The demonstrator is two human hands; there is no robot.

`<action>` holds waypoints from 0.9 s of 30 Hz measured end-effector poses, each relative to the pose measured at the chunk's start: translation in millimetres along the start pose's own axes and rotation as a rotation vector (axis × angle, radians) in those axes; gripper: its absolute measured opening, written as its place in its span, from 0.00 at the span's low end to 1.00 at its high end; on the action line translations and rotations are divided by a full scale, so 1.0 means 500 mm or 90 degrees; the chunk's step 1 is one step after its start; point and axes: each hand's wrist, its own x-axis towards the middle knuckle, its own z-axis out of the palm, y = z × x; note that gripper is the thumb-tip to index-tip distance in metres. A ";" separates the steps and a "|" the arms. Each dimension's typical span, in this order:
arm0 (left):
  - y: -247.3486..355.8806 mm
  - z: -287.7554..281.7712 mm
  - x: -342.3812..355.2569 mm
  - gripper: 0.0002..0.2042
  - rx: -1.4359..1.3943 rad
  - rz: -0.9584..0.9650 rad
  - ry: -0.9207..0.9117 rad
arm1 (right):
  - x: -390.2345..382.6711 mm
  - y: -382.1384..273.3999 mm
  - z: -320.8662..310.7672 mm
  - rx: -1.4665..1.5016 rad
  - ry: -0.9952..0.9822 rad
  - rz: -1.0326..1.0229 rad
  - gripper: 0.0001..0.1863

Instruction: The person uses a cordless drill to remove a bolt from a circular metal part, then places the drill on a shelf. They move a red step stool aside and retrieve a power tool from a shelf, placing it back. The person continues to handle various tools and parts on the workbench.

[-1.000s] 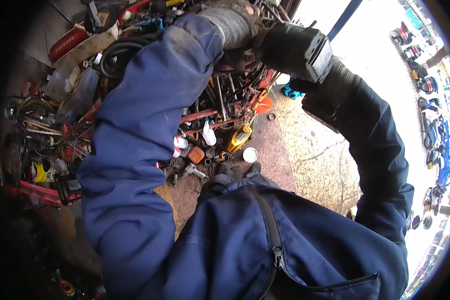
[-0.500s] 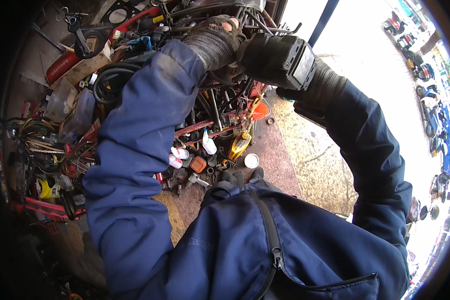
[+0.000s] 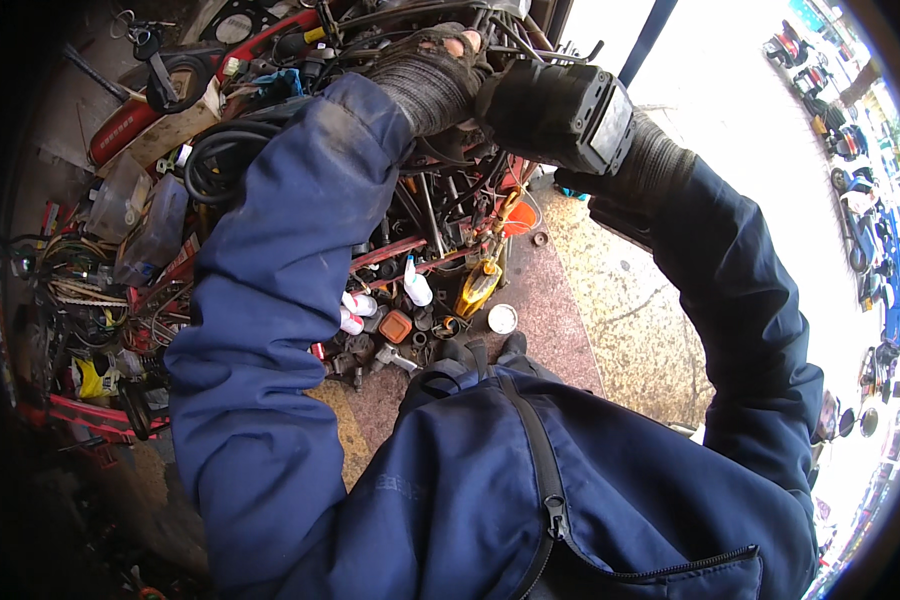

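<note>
My left hand (image 3: pixel 440 70), in a worn grey knit glove with bare fingertips, is curled among dark metal tools and rods (image 3: pixel 515 35) at the top centre; what its fingers hold is hidden. Just right of it is a bulky black cordless power tool (image 3: pixel 550 115) with a squarish end toward me. My right hand (image 3: pixel 645 160), also gloved, is closed on this tool, most of its fingers hidden behind it. The front of the tool reaches close to my left hand.
Cluttered red racks (image 3: pixel 380 255) hold tools, coiled black hose (image 3: pixel 215 160) and clear bins (image 3: pixel 150 235). Below stand a spray bottle (image 3: pixel 417 285), yellow jug (image 3: pixel 478 290), orange bucket (image 3: pixel 520 220) and white tub (image 3: pixel 502 318) near my feet. Scooters (image 3: pixel 850 200) line the bright pavement at right.
Since a second ago both hands and the tool have shifted left in the picture, and the surroundings have moved slightly too. In the last half second they moved only slightly upward.
</note>
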 end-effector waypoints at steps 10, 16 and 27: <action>-0.014 0.014 0.017 0.13 -0.099 0.007 -0.042 | -0.110 -0.025 -0.024 0.732 -0.091 0.573 0.18; -0.026 0.015 0.027 0.21 -0.059 0.018 -0.092 | -0.110 -0.031 -0.009 0.819 -0.016 0.644 0.18; -0.030 0.012 0.021 0.15 -0.102 0.003 -0.092 | -0.073 -0.002 -0.077 0.899 -0.067 0.879 0.19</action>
